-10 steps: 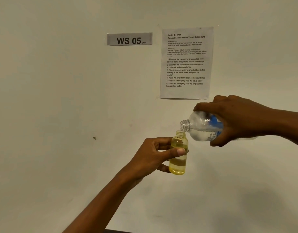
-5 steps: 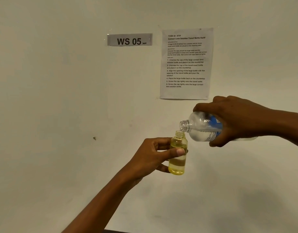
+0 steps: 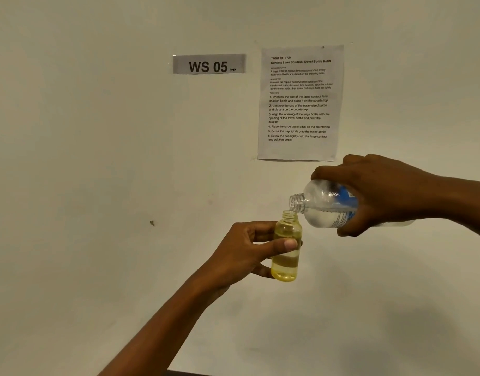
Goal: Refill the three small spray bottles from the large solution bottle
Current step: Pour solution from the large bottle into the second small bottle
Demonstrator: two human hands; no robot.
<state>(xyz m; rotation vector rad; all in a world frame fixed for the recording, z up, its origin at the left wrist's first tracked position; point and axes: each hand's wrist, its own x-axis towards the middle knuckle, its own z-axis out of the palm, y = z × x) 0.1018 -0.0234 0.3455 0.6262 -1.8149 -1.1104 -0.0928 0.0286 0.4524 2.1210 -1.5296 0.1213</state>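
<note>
Above small bottle (image 3: 285,267), large bottle (image 3: 322,205) stays tilted; level seemingly unchanged.

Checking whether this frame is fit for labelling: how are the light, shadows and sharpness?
Head view: dim, even light with a yellowish cast, wall darker toward the corners. Head view: soft shadow on the wall below the right hand. Head view: WS 05 sign reads sharply, small print on the sheet is soft; small glints on the large bottle, no motion blur.

wall plate (image 3: 209,64): "WS 05"
paper sheet (image 3: 300,103): "TASK ID: 3724", "Contact Lens Solution Travel Bottle Refill", numbered steps 1–6
large bottle label (image 3: 344,198): print unreadable
</note>
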